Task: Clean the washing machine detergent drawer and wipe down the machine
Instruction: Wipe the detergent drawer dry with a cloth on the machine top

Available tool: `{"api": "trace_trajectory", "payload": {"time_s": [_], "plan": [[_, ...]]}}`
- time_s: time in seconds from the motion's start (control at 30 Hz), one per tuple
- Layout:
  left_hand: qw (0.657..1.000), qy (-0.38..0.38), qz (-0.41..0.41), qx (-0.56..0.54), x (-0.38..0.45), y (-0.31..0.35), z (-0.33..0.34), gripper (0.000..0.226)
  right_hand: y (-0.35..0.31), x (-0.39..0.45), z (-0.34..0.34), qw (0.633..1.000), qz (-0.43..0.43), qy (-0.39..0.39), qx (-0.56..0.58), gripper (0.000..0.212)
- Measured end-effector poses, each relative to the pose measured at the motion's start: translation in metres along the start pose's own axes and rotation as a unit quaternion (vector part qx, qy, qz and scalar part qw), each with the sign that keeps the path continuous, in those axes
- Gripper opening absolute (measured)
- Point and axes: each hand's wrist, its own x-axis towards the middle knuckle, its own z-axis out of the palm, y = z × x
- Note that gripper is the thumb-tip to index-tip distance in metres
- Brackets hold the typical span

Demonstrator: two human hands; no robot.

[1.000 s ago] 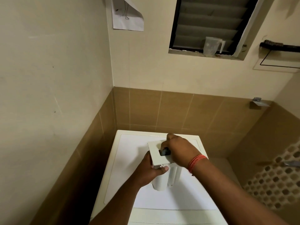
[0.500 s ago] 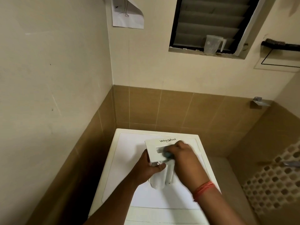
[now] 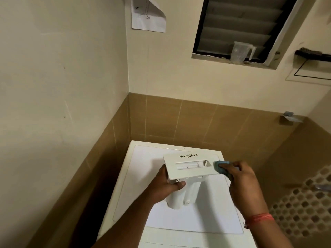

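White plastic is what both hands work on: the detergent drawer (image 3: 189, 167) is already out of its slot and is held in the air above the top of the washing machine (image 3: 139, 169). The left hand (image 3: 166, 187) grips the drawer from below, with the fingers curled round its body just behind the front panel. The right hand (image 3: 240, 178) is at the right end of the panel, its fingers closed on a blue cloth (image 3: 221, 168) that touches the panel edge. So the removing step is done, and I judge the wiping of the drawer front to be under way. If the compartments under the left hand are clean, I cannot tell. The wipe of the machine and the return of the drawer seem not yet done.
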Motion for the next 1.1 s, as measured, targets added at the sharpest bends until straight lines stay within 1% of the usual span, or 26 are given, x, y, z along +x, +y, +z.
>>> {"api": "trace_trajectory", "payload": {"time_s": [0.07,0.1,0.13,0.17,0.2,0.23,0.27,0.33,0.37,0.4,0.43,0.47,0.5,0.53,0.6,0.63,0.67,0.77,0.87,0.97,1.1], "plan": [[1.0,0.005,0.006,0.0,0.001,0.001,0.0,0.068,-0.012,-0.006,0.011,1.0,-0.024,0.018,0.003,0.061],[1.0,0.004,0.011,-0.004,0.0,0.004,0.001,0.067,-0.027,-0.011,0.016,0.998,-0.055,0.014,0.015,0.058],[1.0,-0.003,0.023,-0.006,0.0,0.007,0.0,0.065,-0.042,-0.017,0.024,0.995,-0.096,0.012,0.02,0.05],[0.999,-0.013,0.045,-0.005,-0.002,0.013,-0.001,0.06,-0.058,-0.025,0.032,0.99,-0.126,-0.014,0.054,0.037],[0.997,-0.032,0.076,-0.002,-0.003,0.016,-0.002,0.048,-0.075,-0.032,0.038,0.984,-0.144,-0.034,0.102,0.027],[0.992,-0.058,0.108,0.0,-0.004,0.018,-0.001,0.034,-0.092,-0.039,0.043,0.978,-0.168,-0.044,0.114,0.025],[0.988,-0.079,0.134,-0.003,-0.004,0.02,-0.002,0.027,-0.105,-0.045,0.045,0.976,-0.182,-0.06,0.105,0.026],[0.986,-0.1,0.133,-0.023,-0.006,0.024,-0.003,0.027,-0.103,-0.049,0.047,0.969,-0.206,-0.079,0.114,0.038],[0.989,-0.09,0.111,-0.03,-0.006,0.025,-0.003,0.034,-0.09,-0.049,0.05,0.966,-0.216,-0.086,0.111,0.041],[0.993,-0.068,0.088,-0.035,-0.005,0.026,-0.003,0.045,-0.082,-0.048,0.046,0.966,-0.218,-0.092,0.102,0.041],[0.997,-0.039,0.065,-0.029,-0.004,0.025,-0.002,0.057,-0.069,-0.047,0.043,0.972,-0.193,-0.091,0.096,0.039],[0.999,-0.022,0.043,-0.019,-0.004,0.021,-0.003,0.065,-0.052,-0.044,0.039,0.977,-0.167,-0.086,0.1,0.031],[1.0,-0.009,0.023,-0.012,-0.004,0.017,-0.003,0.069,-0.034,-0.041,0.034,0.986,-0.139,-0.043,0.079,0.024],[1.0,0.002,0.008,-0.005,-0.004,0.015,-0.002,0.07,-0.02,-0.037,0.023,0.994,-0.098,-0.006,0.054,0.024],[1.0,0.005,-0.01,0.006,-0.004,0.011,-0.002,0.069,-0.001,-0.027,0.01,0.997,-0.056,0.055,0.02,0.037],[1.0,0.004,-0.017,0.007,-0.004,0.011,-0.002,0.069,0.005,-0.022,0.005,0.997,-0.036,0.07,0.018,0.04],[1.0,0.003,-0.023,0.003,-0.003,0.009,-0.001,0.069,0.007,-0.018,0.001,0.998,-0.014,0.067,0.013,0.041],[1.0,-0.004,-0.025,-0.007,-0.004,0.01,0.0,0.07,0.006,0.015,0.005,0.999,0.015,0.024,0.018,0.033],[1.0,-0.008,-0.018,0.001,-0.007,0.01,0.003,0.069,-0.003,0.062,0.016,0.998,0.032,-0.06,-0.003,0.026],[1.0,0.005,-0.023,-0.001,-0.007,0.007,0.001,0.07,-0.02,0.095,0.035,0.993,0.015,-0.118,-0.028,0.02],[0.999,-0.006,-0.035,0.016,-0.005,0.009,0.002,0.071,-0.071,0.103,0.068,0.981,-0.069,-0.178,-0.045,0.022]]}}
